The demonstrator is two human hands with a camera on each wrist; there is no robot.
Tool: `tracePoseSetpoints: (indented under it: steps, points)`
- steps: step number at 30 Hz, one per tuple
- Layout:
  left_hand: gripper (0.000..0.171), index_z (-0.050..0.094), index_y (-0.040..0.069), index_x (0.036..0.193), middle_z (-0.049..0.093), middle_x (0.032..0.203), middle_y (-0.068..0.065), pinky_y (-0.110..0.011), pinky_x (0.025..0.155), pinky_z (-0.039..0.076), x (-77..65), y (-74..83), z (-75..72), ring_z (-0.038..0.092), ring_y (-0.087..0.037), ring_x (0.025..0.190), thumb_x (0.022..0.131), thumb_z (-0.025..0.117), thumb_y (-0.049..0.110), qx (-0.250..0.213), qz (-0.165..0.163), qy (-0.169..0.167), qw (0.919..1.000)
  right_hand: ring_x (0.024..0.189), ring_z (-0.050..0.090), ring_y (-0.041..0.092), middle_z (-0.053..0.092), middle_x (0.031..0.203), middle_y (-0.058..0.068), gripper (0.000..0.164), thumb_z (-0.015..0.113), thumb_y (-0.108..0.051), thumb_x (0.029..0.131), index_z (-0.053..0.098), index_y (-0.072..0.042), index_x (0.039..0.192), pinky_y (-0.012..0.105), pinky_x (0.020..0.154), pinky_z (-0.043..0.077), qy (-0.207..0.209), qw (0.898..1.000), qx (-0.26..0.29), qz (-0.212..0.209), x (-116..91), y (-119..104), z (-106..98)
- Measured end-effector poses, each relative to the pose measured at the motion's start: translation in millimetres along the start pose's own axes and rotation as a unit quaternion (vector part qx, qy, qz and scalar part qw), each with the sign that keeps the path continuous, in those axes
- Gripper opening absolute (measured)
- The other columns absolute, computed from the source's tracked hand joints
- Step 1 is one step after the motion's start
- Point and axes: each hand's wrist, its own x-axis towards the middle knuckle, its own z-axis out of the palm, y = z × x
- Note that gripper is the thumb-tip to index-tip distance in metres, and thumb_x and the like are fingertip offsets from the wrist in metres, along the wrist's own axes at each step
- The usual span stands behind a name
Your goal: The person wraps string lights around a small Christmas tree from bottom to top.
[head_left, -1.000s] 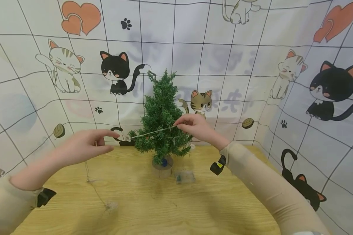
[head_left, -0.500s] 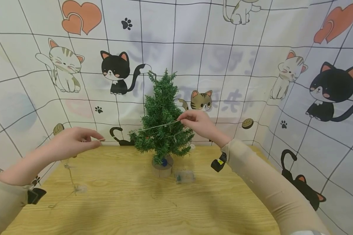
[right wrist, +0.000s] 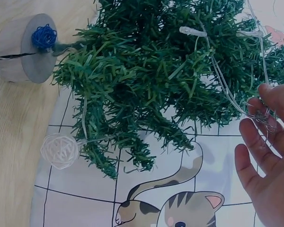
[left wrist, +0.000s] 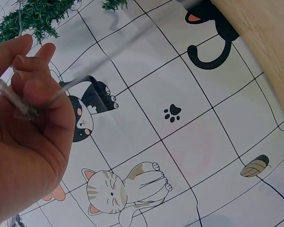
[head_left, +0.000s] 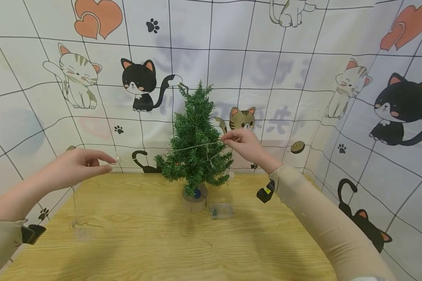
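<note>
A small green artificial tree (head_left: 197, 152) stands upright in a round wooden base (head_left: 193, 203), with a blue wicker ball (right wrist: 44, 36) where trunk meets wood. Left of the tree, my left hand (head_left: 79, 166) pinches a thin string of fairy lights (right wrist: 222, 85) between thumb and fingers; a small clear bulb (left wrist: 16, 97) shows in the palm. At the tree's right side my right hand (head_left: 246, 144) holds the same wire, some of it looped at the fingers. The wire runs across the front branches. A white wicker ball (right wrist: 60, 151) hangs low on the right.
On the wooden table (head_left: 154, 249), a clear plastic box (head_left: 221, 211) lies right of the base. Below my left hand, a loose end of the light string with a pale ball (head_left: 81, 233) dangles, blurred. A cat-print cloth (head_left: 267, 70) rises close behind the tree.
My left hand has moved left and away from the tree with the wire. The dangling end has swung left too. My right hand has shifted slightly up and right, still holding the wire.
</note>
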Motion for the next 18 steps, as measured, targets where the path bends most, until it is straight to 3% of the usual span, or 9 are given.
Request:
tracePoseSetpoints:
  steps: [9, 18]
  points:
    - [0.031, 0.067, 0.016, 0.119, 0.054, 0.074, 0.001, -0.029, 0.051, 0.036, -2.8, 1.5, -6.1, 0.043, -0.013, 0.056, 0.095, 0.062, 0.036, 0.044, 0.006, 0.016, 0.9989, 0.087, 0.062, 0.024, 0.068, 0.107, 0.011, 0.021, 0.057, -0.013, 0.098, 0.07, -0.004, 0.112, 0.041, 0.072, 0.048, -0.019, 0.999, -0.002, 0.034, -4.1, 7.7, 3.3]
    - [0.025, 0.064, 0.018, 0.117, 0.055, 0.073, -0.001, -0.029, 0.052, 0.036, -2.1, 10.7, -13.3, 0.044, -0.015, 0.056, 0.095, 0.063, 0.03, 0.034, 0.024, 0.054, 0.9977, 0.097, 0.059, 0.02, 0.066, 0.107, 0.004, 0.02, 0.055, -0.016, 0.099, 0.072, -0.01, 0.107, 0.041, 0.081, 0.048, -0.072, 0.995, -0.055, 0.047, -5.1, 18.4, 18.0]
